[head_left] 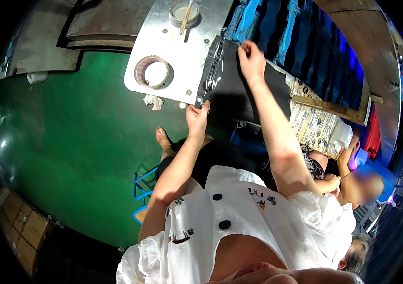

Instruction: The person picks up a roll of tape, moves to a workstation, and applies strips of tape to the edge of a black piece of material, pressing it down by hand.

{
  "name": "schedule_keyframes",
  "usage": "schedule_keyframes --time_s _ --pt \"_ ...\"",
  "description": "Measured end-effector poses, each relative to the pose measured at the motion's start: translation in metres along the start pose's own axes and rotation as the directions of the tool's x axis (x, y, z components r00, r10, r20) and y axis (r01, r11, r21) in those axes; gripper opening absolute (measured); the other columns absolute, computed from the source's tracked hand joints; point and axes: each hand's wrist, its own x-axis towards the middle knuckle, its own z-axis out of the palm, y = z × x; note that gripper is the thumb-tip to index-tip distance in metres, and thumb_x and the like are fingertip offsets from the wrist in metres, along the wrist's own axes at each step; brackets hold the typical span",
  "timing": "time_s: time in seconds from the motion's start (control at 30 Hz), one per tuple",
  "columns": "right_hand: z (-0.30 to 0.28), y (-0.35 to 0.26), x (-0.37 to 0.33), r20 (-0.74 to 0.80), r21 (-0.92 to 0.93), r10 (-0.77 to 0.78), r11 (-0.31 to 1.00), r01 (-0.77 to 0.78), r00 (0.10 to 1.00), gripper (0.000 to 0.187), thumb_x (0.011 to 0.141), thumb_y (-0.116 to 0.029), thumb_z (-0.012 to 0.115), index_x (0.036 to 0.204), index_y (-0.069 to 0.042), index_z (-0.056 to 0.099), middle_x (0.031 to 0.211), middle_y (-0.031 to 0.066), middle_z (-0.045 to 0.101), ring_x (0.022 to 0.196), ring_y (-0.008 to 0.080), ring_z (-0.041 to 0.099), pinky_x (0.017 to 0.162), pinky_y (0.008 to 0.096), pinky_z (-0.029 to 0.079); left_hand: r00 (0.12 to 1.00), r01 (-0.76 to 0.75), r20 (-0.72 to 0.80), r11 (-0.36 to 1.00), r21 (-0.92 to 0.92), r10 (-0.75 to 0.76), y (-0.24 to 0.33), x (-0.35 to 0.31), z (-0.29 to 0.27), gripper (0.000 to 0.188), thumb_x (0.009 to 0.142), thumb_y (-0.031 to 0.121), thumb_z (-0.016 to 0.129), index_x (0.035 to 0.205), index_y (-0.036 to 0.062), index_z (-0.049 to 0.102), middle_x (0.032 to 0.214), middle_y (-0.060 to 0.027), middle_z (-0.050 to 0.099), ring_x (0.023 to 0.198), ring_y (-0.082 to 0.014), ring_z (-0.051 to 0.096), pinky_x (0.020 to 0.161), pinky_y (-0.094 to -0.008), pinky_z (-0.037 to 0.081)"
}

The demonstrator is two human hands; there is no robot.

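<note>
A black sheet (230,71) lies across the right end of the metal table, with a strip of shiny clear film (214,66) along its left edge. My left hand (197,119) is closed at the near end of this strip, thumb and finger pinching the film at the sheet's corner. Over the sheet's far side is my right hand (252,61), its fingers curled together. Whatever those fingertips hold, if anything, is too small to make out. To the left a wide roll of tape (139,72) rests on the metal table (163,47).
At the table's back stands a round dish (173,19) with a brush (186,19) across it. Blue machine parts (286,38) fill the far right. A wooden bar (329,109) crosses printed paper (312,128). Another person's arm (345,161) is at right; cartons (21,222) stand lower left.
</note>
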Motion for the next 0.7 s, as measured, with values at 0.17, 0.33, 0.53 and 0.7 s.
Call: schedule_keyframes --time_s 0.17,0.33,0.53,0.7 --pt "0.031 0.016 0.08 0.357 -0.055 0.166 0.986 -0.157 0.919 0.05 0.069 -0.049 0.065 0.092 -0.005 0.064 0.092 0.0088 0.065 0.09 0.0241 0.06 0.082 0.0316 0.045 0.998 0.061 -0.028 0.998 0.017 -0.061 0.0 0.001 0.001 0.032 0.075 0.023 0.07 0.078 0.0039 0.044 0.068 -0.0002 0.048 0.057 -0.0065 0.044 0.051 -0.0204 0.037" --pt "0.039 0.029 0.087 0.451 0.123 0.156 0.964 -0.234 0.879 0.023 0.071 -0.026 0.072 0.076 -0.006 0.064 0.061 -0.0037 0.055 0.058 0.0061 0.047 0.058 0.0217 0.04 0.998 0.055 0.009 0.998 0.04 -0.056 0.0 0.003 -0.002 0.035 0.073 0.022 0.072 0.071 0.0065 0.04 0.066 0.0013 0.046 0.057 -0.0047 0.039 0.05 -0.0192 0.033" --pt "0.047 0.041 0.08 0.411 0.104 0.192 0.961 -0.255 0.891 0.021 0.071 -0.026 0.071 0.075 -0.007 0.064 0.062 -0.0029 0.058 0.06 0.0064 0.05 0.06 0.0226 0.042 0.998 0.065 0.019 0.998 0.023 -0.065 -0.005 0.006 -0.005 0.036 0.073 0.023 0.072 0.072 0.0066 0.04 0.064 0.0032 0.043 0.057 -0.004 0.036 0.049 -0.0191 0.032" --pt "0.054 0.05 0.088 0.439 -0.002 0.244 0.963 -0.271 0.865 0.024 0.07 -0.028 0.073 0.077 -0.006 0.064 0.066 -0.0002 0.062 0.063 0.0077 0.053 0.062 0.0233 0.043 0.997 0.07 0.019 0.998 0.003 -0.07 -0.007 0.006 -0.006 0.036 0.074 0.024 0.073 0.075 0.0059 0.041 0.065 0.0041 0.042 0.057 -0.0029 0.034 0.049 -0.0182 0.03"
